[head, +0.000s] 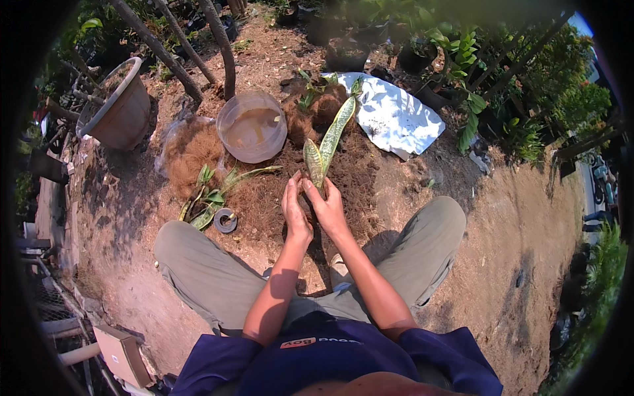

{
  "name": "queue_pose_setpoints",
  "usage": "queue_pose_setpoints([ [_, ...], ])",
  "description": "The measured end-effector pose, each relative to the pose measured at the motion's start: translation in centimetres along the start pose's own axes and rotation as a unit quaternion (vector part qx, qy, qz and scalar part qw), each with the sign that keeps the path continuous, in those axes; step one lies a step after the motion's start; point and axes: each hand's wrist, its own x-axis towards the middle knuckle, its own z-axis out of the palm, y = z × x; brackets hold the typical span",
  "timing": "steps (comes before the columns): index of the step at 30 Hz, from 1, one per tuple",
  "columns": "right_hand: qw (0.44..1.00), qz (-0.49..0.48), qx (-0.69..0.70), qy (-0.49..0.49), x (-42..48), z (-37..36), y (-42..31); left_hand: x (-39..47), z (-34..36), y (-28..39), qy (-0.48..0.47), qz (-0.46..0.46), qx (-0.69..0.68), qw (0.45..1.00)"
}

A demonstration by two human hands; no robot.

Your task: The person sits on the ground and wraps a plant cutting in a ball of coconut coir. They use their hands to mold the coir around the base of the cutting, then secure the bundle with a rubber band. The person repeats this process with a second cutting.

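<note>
A snake plant cutting (329,138) with yellow-edged, mottled leaves stands upright between my hands, over dark loose soil (354,183). My left hand (296,210) is cupped at the left of its base, palm turned inward. Around the right side of the base curves my right hand (327,205), its fingertips at the lower leaves. The base itself is hidden by the hands, so a firm grip cannot be made out. More cut leaves (210,203) lie to the left, beside a roll of dark tape (225,220).
Brown coir fibre (193,158) lies beside a clear plastic tub of murky water (251,129). Fibre-wrapped bundles (317,111) and a silvery sheet (398,114) are beyond the soil. A large plastic pot (119,111) leans at the upper left; a cardboard box (121,354) is lower left.
</note>
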Motion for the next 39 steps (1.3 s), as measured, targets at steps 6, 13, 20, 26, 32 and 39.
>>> queue_pose_setpoints([
  [6, 0.998, 0.034, 0.048, 0.029, -0.3, 0.1, -1.1, -0.8, 0.5, -1.7, -0.008, 0.214, 0.192, 0.958],
  [13, 0.998, -0.004, 0.066, -0.010, -0.6, 0.4, -4.0, -1.7, 1.9, 0.9, -0.029, 0.134, 0.029, 0.990],
  [20, 0.969, 0.104, 0.200, -0.097, -0.2, -1.3, -2.1, -2.0, 0.3, 1.5, -0.046, 0.009, 0.036, 0.998],
  [26, 0.935, 0.197, 0.294, 0.013, -0.7, 0.0, 0.4, -2.9, 0.3, 1.9, -0.043, 0.325, 0.364, 0.872],
  [32, 0.954, 0.185, 0.234, 0.019, -1.1, 1.4, 0.8, -1.0, -1.9, -0.6, -0.033, 0.318, 0.324, 0.890],
  [39, 0.966, 0.106, 0.219, -0.090, 0.0, -1.0, -0.4, -0.4, -0.2, 1.3, -0.059, -0.040, -0.088, 0.994],
])
